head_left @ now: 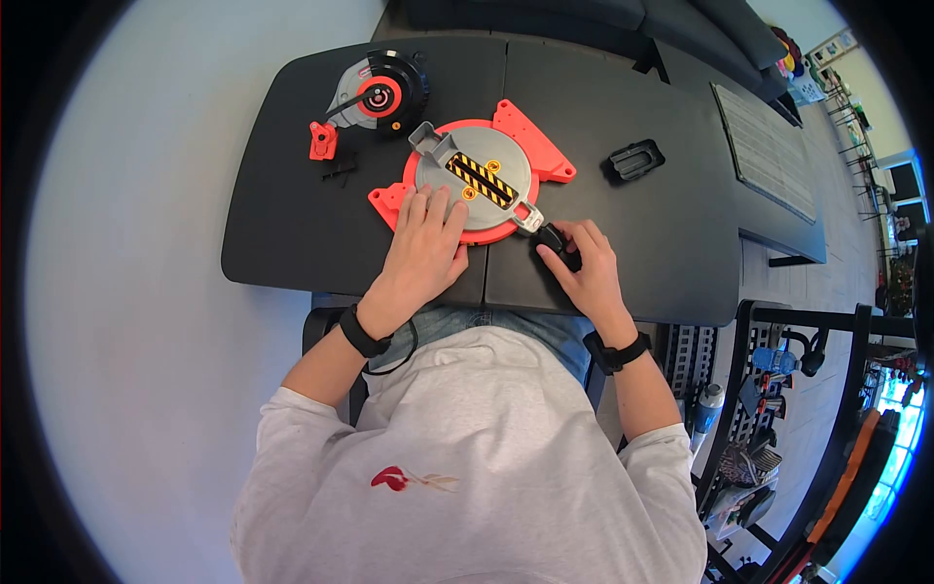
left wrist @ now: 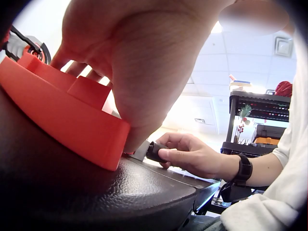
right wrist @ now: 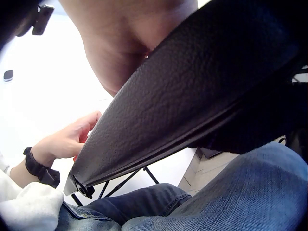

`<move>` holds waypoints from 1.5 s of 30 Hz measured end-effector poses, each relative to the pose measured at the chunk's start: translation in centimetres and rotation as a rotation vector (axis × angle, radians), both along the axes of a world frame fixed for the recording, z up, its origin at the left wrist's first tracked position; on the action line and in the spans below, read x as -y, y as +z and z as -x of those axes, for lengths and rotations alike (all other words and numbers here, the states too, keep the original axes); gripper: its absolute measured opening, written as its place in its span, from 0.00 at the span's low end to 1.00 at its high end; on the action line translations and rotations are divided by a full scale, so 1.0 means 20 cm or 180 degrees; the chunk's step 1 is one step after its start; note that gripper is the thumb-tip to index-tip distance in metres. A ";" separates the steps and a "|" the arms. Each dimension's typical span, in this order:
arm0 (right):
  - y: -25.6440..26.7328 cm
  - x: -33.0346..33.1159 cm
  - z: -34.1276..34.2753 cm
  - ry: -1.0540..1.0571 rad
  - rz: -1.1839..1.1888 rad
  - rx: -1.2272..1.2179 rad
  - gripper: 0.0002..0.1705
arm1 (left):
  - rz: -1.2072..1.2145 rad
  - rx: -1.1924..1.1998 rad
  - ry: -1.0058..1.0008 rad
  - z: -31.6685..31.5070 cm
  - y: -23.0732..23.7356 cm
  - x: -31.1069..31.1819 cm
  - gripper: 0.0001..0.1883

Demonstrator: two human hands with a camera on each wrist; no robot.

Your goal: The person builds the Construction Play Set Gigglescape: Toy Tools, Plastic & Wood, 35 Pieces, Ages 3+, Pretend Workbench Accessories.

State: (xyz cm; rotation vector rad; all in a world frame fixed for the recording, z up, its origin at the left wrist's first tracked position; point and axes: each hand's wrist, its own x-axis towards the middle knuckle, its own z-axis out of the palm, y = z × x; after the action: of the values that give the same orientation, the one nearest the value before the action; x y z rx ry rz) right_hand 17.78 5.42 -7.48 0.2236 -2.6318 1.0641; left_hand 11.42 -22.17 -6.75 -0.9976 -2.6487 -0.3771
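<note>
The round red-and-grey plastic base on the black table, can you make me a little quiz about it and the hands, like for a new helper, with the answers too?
1. Pick one: what colours are the stripes on the long rectangular strip on top of the round red-and-grey plastic base?
A) blue and white
B) yellow and black
C) green and red

2. True or false: the person's bare left hand is touching that base.

3. Fill in the gap: the small black plastic piece is held by the person's ____.

Key:
1. B
2. True
3. right hand
</note>
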 end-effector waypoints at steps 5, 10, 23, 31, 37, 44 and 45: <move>-0.02 -0.01 0.00 -0.0042 0.0061 0.0008 0.22 | -0.0009 0.0004 -0.0004 0.00 0.00 0.00 0.33; -0.02 -0.02 0.00 -0.0060 0.0035 -0.0048 0.23 | 0.0021 0.0027 -0.0011 0.00 0.01 0.00 0.33; 0.00 -0.01 0.00 -0.0046 0.0079 0.0011 0.22 | 0.0013 -0.0019 -0.0019 0.00 0.01 0.00 0.33; 0.00 -0.01 0.00 -0.0038 0.0063 0.0046 0.22 | 0.0047 0.0021 -0.0021 0.00 0.01 0.00 0.34; 0.00 -0.01 0.00 -0.0036 0.0071 0.0075 0.21 | 0.0016 0.0023 -0.0047 0.00 0.01 0.01 0.35; 0.00 -0.01 0.00 -0.0022 0.0071 0.0066 0.21 | 0.0050 0.0013 -0.0034 0.00 0.02 0.00 0.35; 0.00 -0.01 0.00 -0.0021 0.0065 0.0063 0.21 | 0.0050 0.0006 -0.0037 0.00 0.01 0.01 0.35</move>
State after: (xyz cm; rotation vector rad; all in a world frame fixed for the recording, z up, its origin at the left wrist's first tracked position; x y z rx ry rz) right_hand 17.77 5.63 -7.41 0.2008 -2.6359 1.0960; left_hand 11.44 -22.29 -6.53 -1.0183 -2.6526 -0.3603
